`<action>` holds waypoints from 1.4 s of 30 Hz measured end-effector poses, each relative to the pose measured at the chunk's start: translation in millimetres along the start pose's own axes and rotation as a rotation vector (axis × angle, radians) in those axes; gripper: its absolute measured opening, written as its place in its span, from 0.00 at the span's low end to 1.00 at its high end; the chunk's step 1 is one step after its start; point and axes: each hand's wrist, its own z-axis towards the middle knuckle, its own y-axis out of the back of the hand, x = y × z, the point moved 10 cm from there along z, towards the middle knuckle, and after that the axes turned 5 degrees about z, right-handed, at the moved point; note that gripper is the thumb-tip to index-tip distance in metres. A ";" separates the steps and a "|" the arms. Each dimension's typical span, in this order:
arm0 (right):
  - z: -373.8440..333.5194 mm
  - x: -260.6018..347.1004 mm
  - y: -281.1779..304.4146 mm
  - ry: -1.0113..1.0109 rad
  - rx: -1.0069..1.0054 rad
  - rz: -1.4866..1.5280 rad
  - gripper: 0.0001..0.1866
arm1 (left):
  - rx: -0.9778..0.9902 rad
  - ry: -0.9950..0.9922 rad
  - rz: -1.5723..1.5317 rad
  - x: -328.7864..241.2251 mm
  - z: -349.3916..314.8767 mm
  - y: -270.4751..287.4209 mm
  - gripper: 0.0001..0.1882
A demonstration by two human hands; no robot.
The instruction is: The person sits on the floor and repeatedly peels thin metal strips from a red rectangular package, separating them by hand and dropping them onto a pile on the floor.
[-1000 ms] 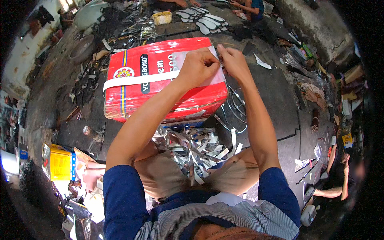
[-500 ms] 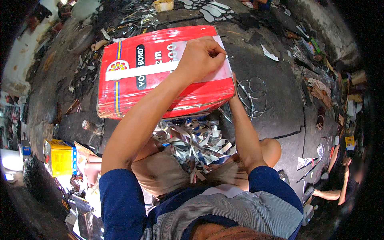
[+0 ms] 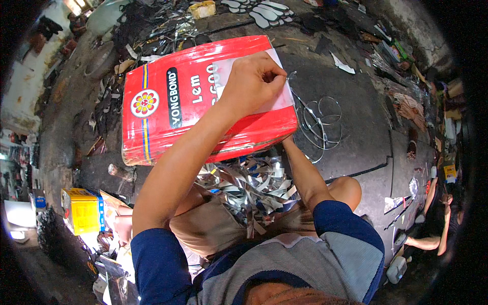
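A large red tin (image 3: 203, 142), box-shaped with a flower emblem and a dark label, lies in front of me above my lap. My left hand (image 3: 254, 79) rests on its upper face near the right edge, with thumb and fingers pinched together; what they hold is hidden. Under this hand lies a pale, whitish sheet (image 3: 279, 99). My right hand goes behind the tin's lower right edge, so only the wrist and forearm (image 3: 305, 170) show and the fingers are hidden. Between tin and lap is a pile of shiny silver and white strips (image 3: 259, 185).
Coiled wire (image 3: 325, 127) lies right of the tin. A yellow can (image 3: 84, 211) stands at left, near a clear bottle (image 3: 119, 172). Sole-shaped cutouts (image 3: 269, 14) and a yellow tub (image 3: 202, 9) lie at the far side. Another person's arm (image 3: 424, 243) shows at right.
The long white strip that lay across the tin's left part no longer shows there. The tin appears turned slightly. My left hand stays pinched near the right edge.
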 end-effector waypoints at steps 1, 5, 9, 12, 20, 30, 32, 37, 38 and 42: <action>0.9 -10.9 -1.3 -0.013 -0.015 -0.029 0.18 | 0.002 0.005 -0.016 0.8 0.0 -1.2 0.04; 4.6 -52.6 -10.4 -0.039 -0.047 -0.109 0.18 | 0.010 0.009 -0.006 1.0 -0.1 0.2 0.04; 9.1 -89.1 -12.2 -0.048 -0.060 -0.160 0.18 | 0.032 0.001 -0.026 0.4 2.5 -2.0 0.04; 12.0 -115.5 -2.4 -0.167 -0.039 -0.210 0.19 | 0.058 -0.020 -0.042 -4.5 5.8 -6.1 0.04; -11.0 -80.8 0.8 -0.149 0.108 -0.372 0.20 | 0.139 -0.349 0.169 -27.4 -7.3 4.3 0.08; -17.1 -102.7 68.7 -0.384 -0.066 -0.342 0.17 | 0.156 -0.580 0.315 -44.9 -11.6 -4.6 0.11; -14.4 -105.6 74.9 -0.365 -0.026 -0.373 0.17 | 0.158 -0.590 0.338 -45.0 -12.8 -6.1 0.12; -29.8 -95.3 89.3 -0.408 -0.100 -0.397 0.16 | 0.152 -0.600 0.475 -45.0 -20.7 -2.7 0.14; -31.6 -101.1 90.1 -0.422 -0.110 -0.389 0.16 | 0.132 -0.587 0.494 -46.0 -21.3 -1.0 0.15; -35.2 -165.5 108.6 -0.370 -0.299 -0.416 0.14 | 0.170 -0.477 0.429 -30.9 -7.8 -3.1 0.19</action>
